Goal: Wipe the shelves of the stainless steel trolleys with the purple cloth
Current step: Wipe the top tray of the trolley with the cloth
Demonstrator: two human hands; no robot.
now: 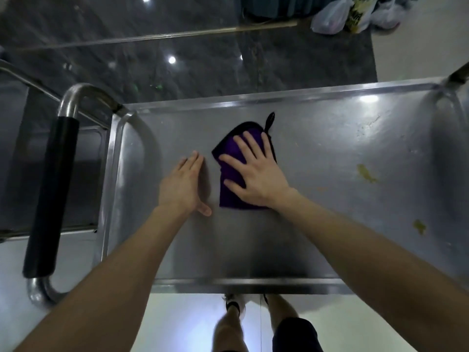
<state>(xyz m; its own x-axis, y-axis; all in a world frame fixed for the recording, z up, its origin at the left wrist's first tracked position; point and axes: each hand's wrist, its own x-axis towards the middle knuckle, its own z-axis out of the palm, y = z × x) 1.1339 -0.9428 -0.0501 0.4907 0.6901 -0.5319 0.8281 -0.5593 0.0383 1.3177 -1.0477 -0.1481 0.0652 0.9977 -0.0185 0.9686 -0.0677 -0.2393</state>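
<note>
- The right hand [253, 174] is laid flat, fingers spread and straight, pressed on one purple folded cloth with black edging [230, 175].
- The left hand [181, 185] is rested flat just beside the cloth, fingers straight and together, nothing gripped.
- The cloth is held mid-shelf on the rimmed stainless steel trolley top shelf [317, 199].
- Three yellowish stains [365, 172] are seen at the shelf's right.
</note>
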